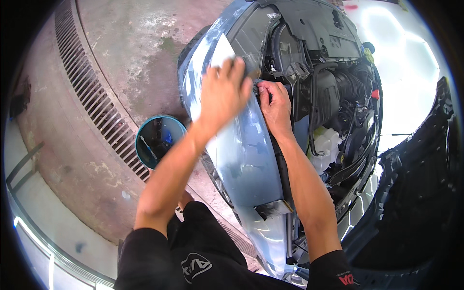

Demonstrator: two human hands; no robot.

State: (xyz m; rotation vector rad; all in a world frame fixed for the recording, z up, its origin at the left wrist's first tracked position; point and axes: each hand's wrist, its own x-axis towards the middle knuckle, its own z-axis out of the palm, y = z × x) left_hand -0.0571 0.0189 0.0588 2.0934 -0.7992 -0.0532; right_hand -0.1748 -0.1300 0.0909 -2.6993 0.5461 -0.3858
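Two bare hands over one blue-grey car body panel (256,169), which curves down the middle of the view along the left side of an open engine bay; the left hand (222,92), one of the two, lies palm down across the panel's upper part, its fingers extended and blurred, and whether anything is held beneath them cannot be told; the right hand (275,104) is at the panel's inner edge, just beside the left, its fingers bent and close together, and whether they grip the edge or a small object cannot be told. One small dark block (271,210) with a pale side rests on the panel's lower part, well apart from both hands. One round bucket (140,137) with a teal rim stands left of the panel, containing one blue item (167,136) and other contents too dark to count; one slotted floor grating (92,82) passes beside it, its bars too numerous to count reliably. In the bay are one whitish reservoir (328,149), one ribbed black hose (349,86) and one small red part (375,94); two black sleeves (144,256) cover the upper arms
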